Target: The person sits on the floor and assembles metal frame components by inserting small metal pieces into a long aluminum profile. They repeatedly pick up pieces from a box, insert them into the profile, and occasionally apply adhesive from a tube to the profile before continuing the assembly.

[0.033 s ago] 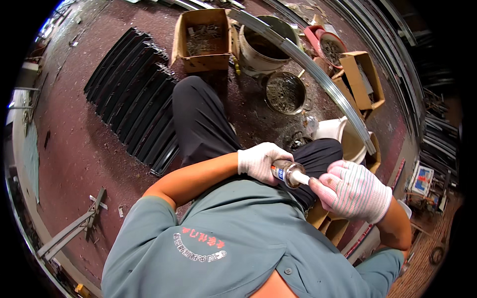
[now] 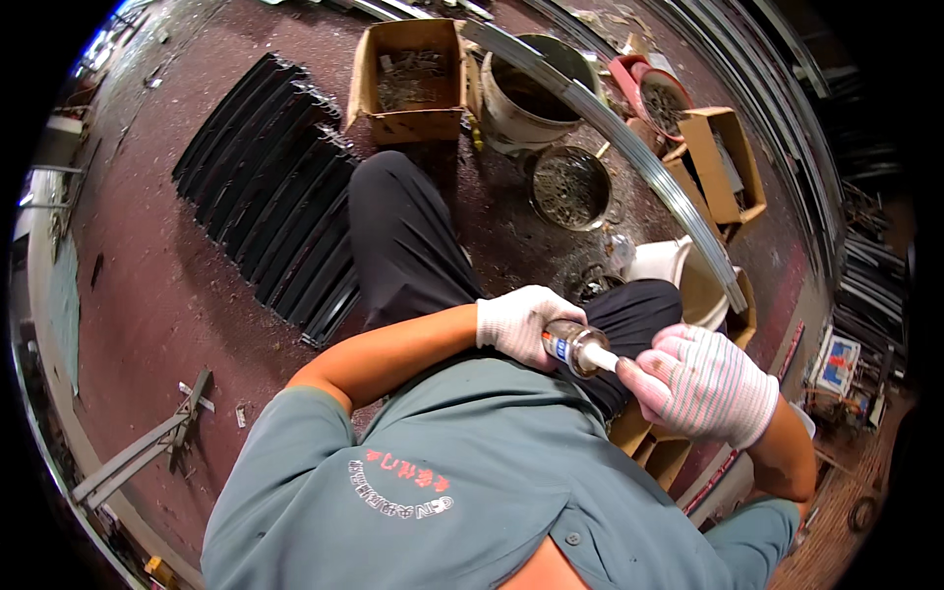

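Observation:
My left hand, in a white knit glove, is wrapped round a small cylindrical tube with a label and a white nozzle. The tube lies over my lap, its nozzle pointing right toward my other hand. My right hand, gloved too with a soiled thumb and fingertips, is closed, its fingertips right at the nozzle's tip. Whether it pinches the tip or some small thing there is hidden. Black trousers cover my knees on either side of the tube.
Black curved strips lie in a row on the red floor to the left. Ahead are a cardboard box, a white bucket, a round pan of small metal parts and a red container. Long metal profiles cross on the right.
The whole view has shifted slightly to the right and down. Both hands keep the same hold, with the tube and nozzle in the same place between them.

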A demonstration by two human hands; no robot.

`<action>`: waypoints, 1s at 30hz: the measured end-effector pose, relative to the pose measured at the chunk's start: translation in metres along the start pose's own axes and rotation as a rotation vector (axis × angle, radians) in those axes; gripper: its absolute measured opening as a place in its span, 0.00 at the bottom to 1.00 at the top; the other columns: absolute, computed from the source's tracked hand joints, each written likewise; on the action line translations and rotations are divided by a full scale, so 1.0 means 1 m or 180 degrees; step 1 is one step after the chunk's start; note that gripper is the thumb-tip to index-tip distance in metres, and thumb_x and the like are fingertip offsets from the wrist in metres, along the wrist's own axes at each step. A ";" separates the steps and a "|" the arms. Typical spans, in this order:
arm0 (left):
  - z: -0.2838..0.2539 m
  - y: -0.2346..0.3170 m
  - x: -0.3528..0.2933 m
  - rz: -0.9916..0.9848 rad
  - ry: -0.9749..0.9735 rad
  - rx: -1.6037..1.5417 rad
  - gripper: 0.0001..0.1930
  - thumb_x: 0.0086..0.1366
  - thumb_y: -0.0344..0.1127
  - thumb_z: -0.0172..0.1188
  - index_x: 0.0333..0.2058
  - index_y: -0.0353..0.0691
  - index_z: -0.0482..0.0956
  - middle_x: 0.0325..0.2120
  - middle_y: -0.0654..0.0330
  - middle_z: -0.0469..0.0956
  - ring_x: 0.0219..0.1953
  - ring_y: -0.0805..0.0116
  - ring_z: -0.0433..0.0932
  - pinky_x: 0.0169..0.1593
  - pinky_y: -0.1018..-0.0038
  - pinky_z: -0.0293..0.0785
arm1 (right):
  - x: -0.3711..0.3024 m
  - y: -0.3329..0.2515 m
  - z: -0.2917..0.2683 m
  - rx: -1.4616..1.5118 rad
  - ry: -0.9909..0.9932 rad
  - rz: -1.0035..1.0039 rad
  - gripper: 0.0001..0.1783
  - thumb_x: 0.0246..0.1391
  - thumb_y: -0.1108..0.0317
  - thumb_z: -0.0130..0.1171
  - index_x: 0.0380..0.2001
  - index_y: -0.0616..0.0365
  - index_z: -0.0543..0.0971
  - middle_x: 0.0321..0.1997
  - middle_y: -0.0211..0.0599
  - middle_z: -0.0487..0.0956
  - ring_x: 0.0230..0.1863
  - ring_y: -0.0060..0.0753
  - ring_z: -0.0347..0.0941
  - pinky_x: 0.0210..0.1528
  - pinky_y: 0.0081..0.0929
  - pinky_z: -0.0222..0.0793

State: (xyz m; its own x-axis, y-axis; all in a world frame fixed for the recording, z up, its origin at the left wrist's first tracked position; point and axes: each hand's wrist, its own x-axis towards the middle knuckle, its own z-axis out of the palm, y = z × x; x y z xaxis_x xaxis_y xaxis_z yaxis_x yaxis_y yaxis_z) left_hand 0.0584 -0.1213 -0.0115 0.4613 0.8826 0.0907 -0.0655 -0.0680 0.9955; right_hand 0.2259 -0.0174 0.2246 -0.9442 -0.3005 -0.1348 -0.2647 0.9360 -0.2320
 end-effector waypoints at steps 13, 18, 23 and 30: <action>0.005 0.007 -0.002 0.0158 -0.0009 0.0284 0.17 0.48 0.35 0.78 0.37 0.41 0.82 0.29 0.62 0.83 0.33 0.77 0.81 0.38 0.75 0.78 | 0.003 -0.002 -0.007 0.0653 -0.0752 0.0046 0.15 0.48 0.67 0.63 0.41 0.60 0.79 0.25 0.30 0.75 0.27 0.34 0.75 0.31 0.31 0.74; 0.004 0.008 -0.004 0.0243 0.0151 0.0173 0.19 0.48 0.38 0.78 0.38 0.42 0.82 0.29 0.61 0.83 0.33 0.73 0.82 0.39 0.73 0.78 | 0.006 -0.002 -0.012 0.0532 -0.0759 0.0134 0.14 0.48 0.66 0.62 0.39 0.59 0.79 0.24 0.29 0.74 0.27 0.35 0.74 0.29 0.32 0.73; 0.004 0.005 -0.009 0.0508 0.0492 0.0856 0.26 0.41 0.35 0.76 0.43 0.42 0.82 0.33 0.52 0.83 0.38 0.49 0.83 0.43 0.61 0.79 | 0.005 -0.012 -0.012 -0.0025 -0.0481 -0.0175 0.17 0.41 0.64 0.65 0.37 0.57 0.79 0.23 0.28 0.68 0.25 0.31 0.68 0.25 0.29 0.69; 0.014 0.003 -0.010 0.0568 0.0437 0.0431 0.19 0.41 0.39 0.77 0.33 0.43 0.81 0.24 0.58 0.80 0.27 0.58 0.80 0.33 0.67 0.76 | 0.017 -0.018 -0.025 0.0781 -0.0475 0.0050 0.17 0.45 0.71 0.63 0.42 0.59 0.79 0.27 0.37 0.74 0.31 0.42 0.74 0.34 0.39 0.73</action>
State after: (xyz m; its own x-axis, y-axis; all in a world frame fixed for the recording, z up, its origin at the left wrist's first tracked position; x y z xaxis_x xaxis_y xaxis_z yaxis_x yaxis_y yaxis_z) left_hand 0.0659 -0.1363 -0.0093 0.3281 0.9053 0.2698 -0.0118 -0.2816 0.9594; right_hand 0.2096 -0.0345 0.2507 -0.9038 -0.3269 -0.2762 -0.1778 0.8739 -0.4524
